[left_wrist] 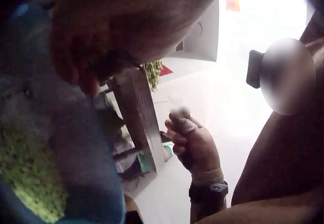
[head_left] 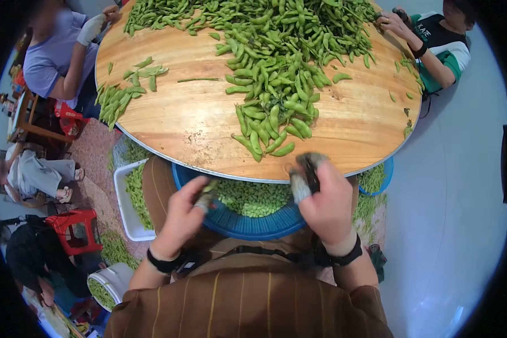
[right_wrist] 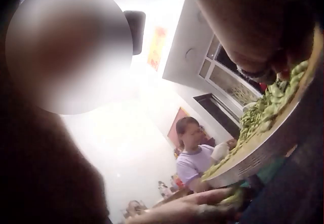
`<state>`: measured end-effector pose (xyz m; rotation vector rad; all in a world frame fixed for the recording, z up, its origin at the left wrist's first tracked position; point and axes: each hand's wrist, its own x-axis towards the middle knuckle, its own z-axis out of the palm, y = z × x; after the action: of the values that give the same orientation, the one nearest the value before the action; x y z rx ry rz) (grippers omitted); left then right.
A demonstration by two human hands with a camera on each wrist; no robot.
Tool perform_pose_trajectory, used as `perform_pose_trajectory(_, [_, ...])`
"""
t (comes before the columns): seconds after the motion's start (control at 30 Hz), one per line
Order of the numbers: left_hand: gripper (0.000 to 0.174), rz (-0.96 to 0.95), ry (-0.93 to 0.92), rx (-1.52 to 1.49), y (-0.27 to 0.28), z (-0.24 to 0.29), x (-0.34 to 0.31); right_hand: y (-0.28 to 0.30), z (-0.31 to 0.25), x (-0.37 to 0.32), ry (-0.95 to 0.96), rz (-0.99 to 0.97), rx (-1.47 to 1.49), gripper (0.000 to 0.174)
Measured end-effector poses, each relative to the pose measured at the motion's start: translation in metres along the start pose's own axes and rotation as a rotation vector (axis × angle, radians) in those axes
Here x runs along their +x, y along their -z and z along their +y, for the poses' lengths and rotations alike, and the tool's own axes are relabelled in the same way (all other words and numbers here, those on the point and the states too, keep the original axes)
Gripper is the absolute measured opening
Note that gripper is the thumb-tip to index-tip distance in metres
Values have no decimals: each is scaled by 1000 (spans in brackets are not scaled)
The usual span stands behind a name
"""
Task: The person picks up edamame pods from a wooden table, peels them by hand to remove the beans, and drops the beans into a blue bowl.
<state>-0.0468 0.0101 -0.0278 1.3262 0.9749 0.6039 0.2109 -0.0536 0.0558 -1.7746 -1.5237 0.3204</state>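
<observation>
In the head view my left hand (head_left: 181, 217) is over the left rim of a blue basket (head_left: 248, 228) on my lap. It pinches a green edamame pod (right_wrist: 232, 198), seen between thumb and fingers in the right wrist view. My right hand (head_left: 328, 205) is at the table's near edge, its blurred fingers reaching over the wood and its thumb spread apart from them. Grey wraps cover some fingertips. Shelled green beans (head_left: 253, 198) lie in the basket. A large heap of edamame pods (head_left: 281, 73) spreads across the round wooden table (head_left: 174, 124), its near tip close to my right fingers.
A white tub (head_left: 130, 225) of pods stands on the floor at left, with a white bucket (head_left: 115, 276) behind it. Red stools (head_left: 73, 228) are farther left. Two people sit at the table's far sides. Pods litter the floor, and a loose stem (head_left: 200, 79) lies on the table.
</observation>
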Motion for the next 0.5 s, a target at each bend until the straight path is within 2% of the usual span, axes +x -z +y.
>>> perform_pose_trajectory(0.03, [46,122,11,-50,11,0,-6,-5,1,11,93,75,-77,26])
perform_pose_trajectory(0.07, [49,222,49,59,24,6,-14,-9,8,16,99,81,-72,26])
perform_pose_trajectory(0.1, [51,338,4,270,40,5,-23,-15,16,19,100,38,-119,26])
perform_pose_trajectory(0.13, [53,385,-117,445,69,-14,-30,-18,20,22,99,-5,-167,26])
perform_pose_trajectory(0.2, [47,567,-154,1008,88,4,-42,-15,19,24,94,10,-166,24])
perform_pose_trajectory(0.23, [47,571,-156,1017,88,12,-44,-12,22,23,2,-38,-23,23])
perform_pose_trajectory(0.3, [48,778,-164,1474,74,25,-46,-4,22,20,-188,-98,278,25])
perform_pose_trajectory(0.33, [48,772,-166,1474,64,34,-42,-2,22,18,-193,-96,276,25])
perform_pose_trajectory(0.4, [46,607,-420,1255,36,54,-25,2,22,15,-273,-169,451,28])
perform_pose_trajectory(0.5, [46,248,-725,974,-8,72,0,5,23,10,-192,-206,455,27])
